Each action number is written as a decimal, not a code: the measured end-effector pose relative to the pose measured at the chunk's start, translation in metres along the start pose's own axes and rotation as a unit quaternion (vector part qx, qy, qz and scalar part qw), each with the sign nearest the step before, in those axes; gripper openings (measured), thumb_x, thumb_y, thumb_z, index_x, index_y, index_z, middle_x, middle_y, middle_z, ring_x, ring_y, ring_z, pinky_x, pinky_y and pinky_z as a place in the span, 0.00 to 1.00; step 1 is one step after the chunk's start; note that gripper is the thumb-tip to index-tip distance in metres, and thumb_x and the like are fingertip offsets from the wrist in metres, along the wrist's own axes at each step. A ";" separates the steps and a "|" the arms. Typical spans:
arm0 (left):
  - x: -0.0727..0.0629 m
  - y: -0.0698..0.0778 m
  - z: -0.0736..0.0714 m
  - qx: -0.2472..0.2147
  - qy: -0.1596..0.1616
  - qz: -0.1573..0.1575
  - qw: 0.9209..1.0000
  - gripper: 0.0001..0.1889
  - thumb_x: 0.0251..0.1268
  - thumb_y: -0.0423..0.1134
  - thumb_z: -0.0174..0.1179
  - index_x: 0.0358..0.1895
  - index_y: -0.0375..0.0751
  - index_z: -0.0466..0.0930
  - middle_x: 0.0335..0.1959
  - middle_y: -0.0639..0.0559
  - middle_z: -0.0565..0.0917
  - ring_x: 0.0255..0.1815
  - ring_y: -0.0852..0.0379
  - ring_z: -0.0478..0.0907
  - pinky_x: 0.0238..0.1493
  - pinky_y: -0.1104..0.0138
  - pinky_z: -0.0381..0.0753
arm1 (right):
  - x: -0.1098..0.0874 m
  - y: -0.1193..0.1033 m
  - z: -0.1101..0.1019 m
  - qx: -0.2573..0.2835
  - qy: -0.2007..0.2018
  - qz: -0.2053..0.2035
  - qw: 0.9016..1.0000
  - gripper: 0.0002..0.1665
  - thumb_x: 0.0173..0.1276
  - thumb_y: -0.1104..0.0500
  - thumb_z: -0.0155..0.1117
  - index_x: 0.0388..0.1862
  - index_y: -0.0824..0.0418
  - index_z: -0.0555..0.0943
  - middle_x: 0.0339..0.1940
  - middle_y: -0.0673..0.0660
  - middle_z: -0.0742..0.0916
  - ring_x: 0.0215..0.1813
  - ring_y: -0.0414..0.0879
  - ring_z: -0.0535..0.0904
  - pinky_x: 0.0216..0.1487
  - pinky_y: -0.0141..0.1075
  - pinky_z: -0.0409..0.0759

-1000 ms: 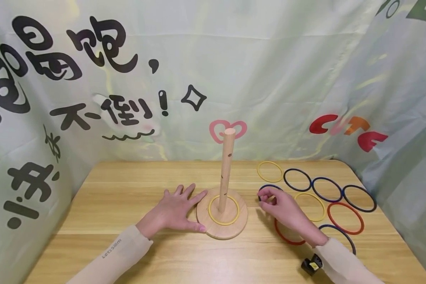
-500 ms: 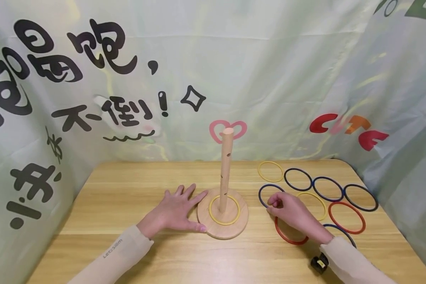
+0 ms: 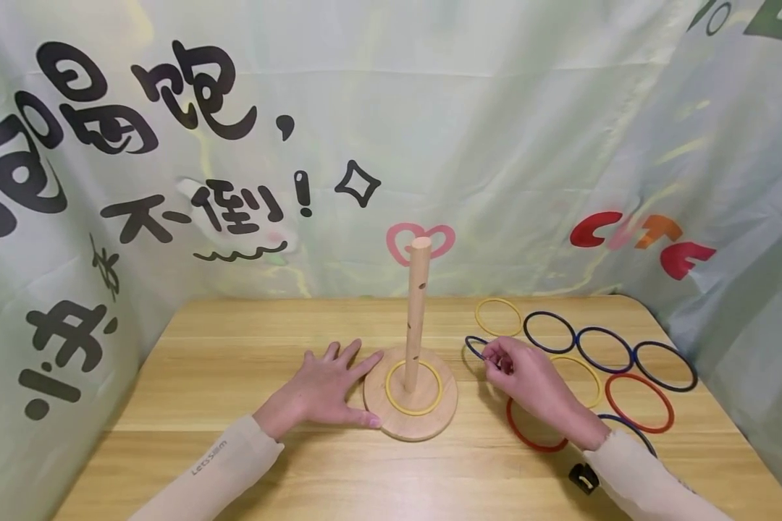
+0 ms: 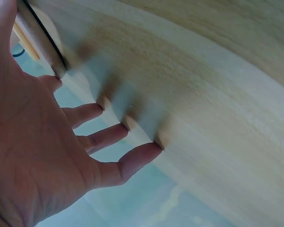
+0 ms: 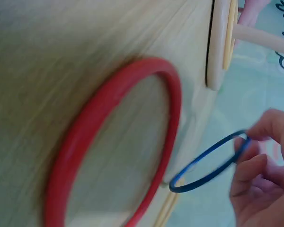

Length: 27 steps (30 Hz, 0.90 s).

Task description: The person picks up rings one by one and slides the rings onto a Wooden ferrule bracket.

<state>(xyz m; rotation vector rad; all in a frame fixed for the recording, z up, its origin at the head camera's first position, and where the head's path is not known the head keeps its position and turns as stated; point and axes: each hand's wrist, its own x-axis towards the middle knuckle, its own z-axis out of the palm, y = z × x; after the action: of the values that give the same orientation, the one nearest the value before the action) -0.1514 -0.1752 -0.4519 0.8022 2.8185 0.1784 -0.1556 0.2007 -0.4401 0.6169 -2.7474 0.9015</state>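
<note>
My right hand (image 3: 528, 376) pinches the near edge of a blue ring (image 5: 203, 180) between thumb and fingers; the ring tilts up off the table. In the head view most of that ring hides behind the fingers. My left hand (image 3: 326, 387) is spread flat on the table, its index finger and thumb touching the left rim of a round wooden base (image 3: 410, 428). From this base rises an upright wooden peg (image 3: 417, 311). A yellow ring (image 3: 389, 396) lies on the base around the peg's foot. In the left wrist view the fingers (image 4: 139, 158) are straight.
Right of the base lie a red ring (image 3: 524, 435) partly under my right forearm, another red ring (image 3: 670, 412), two yellow rings and several blue rings (image 3: 576, 340). A small black object (image 3: 583, 479) sits by the right cuff. A printed curtain (image 3: 528, 145) closes off the table's back and sides.
My right hand moved from the blue ring's left edge to its near edge, then took hold and lifted it off the table. The left hand has stayed at the base.
</note>
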 end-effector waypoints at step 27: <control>0.002 0.000 0.001 0.013 -0.010 -0.009 1.000 0.61 0.56 0.89 0.57 0.91 0.63 0.55 0.88 0.36 0.57 0.82 0.23 0.58 0.63 0.17 0.61 | -0.010 -0.083 -0.045 0.067 0.131 -0.347 0.926 0.17 0.86 0.55 0.56 0.51 0.61 0.90 0.32 0.42 0.82 0.29 0.31 0.75 0.28 0.20 0.75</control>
<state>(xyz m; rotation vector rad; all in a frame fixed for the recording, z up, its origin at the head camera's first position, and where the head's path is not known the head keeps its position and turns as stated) -0.1526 -0.1739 -0.4530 0.7790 2.8135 0.1312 -0.1080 0.1706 -0.3631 1.2755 -1.9992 0.8997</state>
